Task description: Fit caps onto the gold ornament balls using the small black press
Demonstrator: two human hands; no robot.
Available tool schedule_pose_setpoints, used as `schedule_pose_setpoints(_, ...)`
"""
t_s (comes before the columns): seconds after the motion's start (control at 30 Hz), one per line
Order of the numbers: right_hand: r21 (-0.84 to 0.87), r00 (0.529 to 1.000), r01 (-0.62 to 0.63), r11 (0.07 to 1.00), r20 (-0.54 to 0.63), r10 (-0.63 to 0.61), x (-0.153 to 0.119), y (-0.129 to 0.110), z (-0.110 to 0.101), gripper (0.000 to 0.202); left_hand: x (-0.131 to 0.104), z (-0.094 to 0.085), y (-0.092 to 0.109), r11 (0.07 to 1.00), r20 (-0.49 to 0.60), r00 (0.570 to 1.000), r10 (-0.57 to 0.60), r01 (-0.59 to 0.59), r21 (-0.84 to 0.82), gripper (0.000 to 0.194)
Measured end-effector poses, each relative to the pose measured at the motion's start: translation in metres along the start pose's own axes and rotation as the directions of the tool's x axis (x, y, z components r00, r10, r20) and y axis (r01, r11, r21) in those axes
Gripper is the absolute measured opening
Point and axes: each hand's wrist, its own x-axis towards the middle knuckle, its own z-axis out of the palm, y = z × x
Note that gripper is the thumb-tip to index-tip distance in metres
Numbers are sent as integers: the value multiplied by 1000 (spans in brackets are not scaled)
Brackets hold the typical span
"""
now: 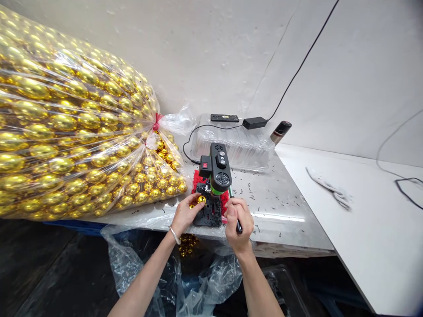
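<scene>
The gold ball (202, 200) is pinched between the fingers of my left hand (183, 215), over the machine's black base (211, 218). My right hand (245, 219) is wrapped round the lever handle (239, 227). Leftward, a clear bag (76, 145) of gold balls lies on the table (280, 215).

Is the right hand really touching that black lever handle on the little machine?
Touching. The head view shows the right hand wrapped around the black lever handle, its dark end poking out from the fist.

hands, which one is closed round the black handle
The right hand, its fist around the black handle; the left hand, wearing a silver bangle, holds a gold ball.
</scene>
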Motion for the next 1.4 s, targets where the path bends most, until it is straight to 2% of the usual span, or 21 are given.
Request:
schedule_pose_setpoints(0.07, 2, 1000, -6, 1000, 1, 6, 0, 0, 0, 24, 0, 4, -1, 970, 10, 996, 92, -92, 224, 40)
schedule_pose_setpoints(0.17, 9, 1000, -9, 1000, -1, 9, 0, 0, 0, 24, -1, 9, 4, 876, 58, 989, 135, -147, 460, 40)
schedule_pose_setpoints(0.37, 37, 1000, -3, 999, 22, 2, -1, 2, 0, 23, -9, 19, 4, 700, 88, 940, 330, -306, 645, 34)
schedule_pose_setpoints(0.43, 41, 1000, -1, 999, 24, 0, -1, 2, -1, 24, -11, 21, 0, 667, 98, 921, 376, -343, 662, 35)
schedule_pose_setpoints(0.5, 47, 1000, -5, 999, 16, 4, -2, 2, 0, 24, -12, 22, -2, 673, 100, 923, 372, -342, 656, 35)
schedule_pose_setpoints(0.63, 45, 1000, -14, 999, 6, 14, -7, 4, 1, 24, -9, 21, -1, 782, 54, 956, 289, -268, 563, 34)
schedule_pose_setpoints(0.73, 39, 1000, -4, 999, 7, 4, -15, 10, 4, 23, -7, 20, 1, 840, 40, 965, 260, -246, 484, 34)
schedule_pose_setpoints(0.83, 43, 999, 31, 999, 12, -31, -26, 20, 9, 20, -7, 20, 2, 839, 38, 971, 237, -224, 497, 35)
schedule_pose_setpoints(0.97, 35, 996, 78, 996, -37, -76, -38, 32, 18, 20, -7, 20, 2, 844, 35, 977, 211, -200, 498, 37)
schedule_pose_setpoints(1.17, 79, 994, 49, 996, -100, -41, -49, 43, 29, 24, -7, 20, 2, 835, 48, 977, 209, -204, 512, 37)
schedule_pose_setpoints(1.33, 25, 991, 130, 991, -45, -128, -48, 42, 28, 23, -7, 21, 2, 794, 59, 975, 215, -210, 571, 39)
schedule_pose_setpoints(1.4, 44, 995, 90, 995, -55, -88, -39, 34, 23, 24, -5, 21, 3, 803, 65, 975, 211, -211, 557, 39)
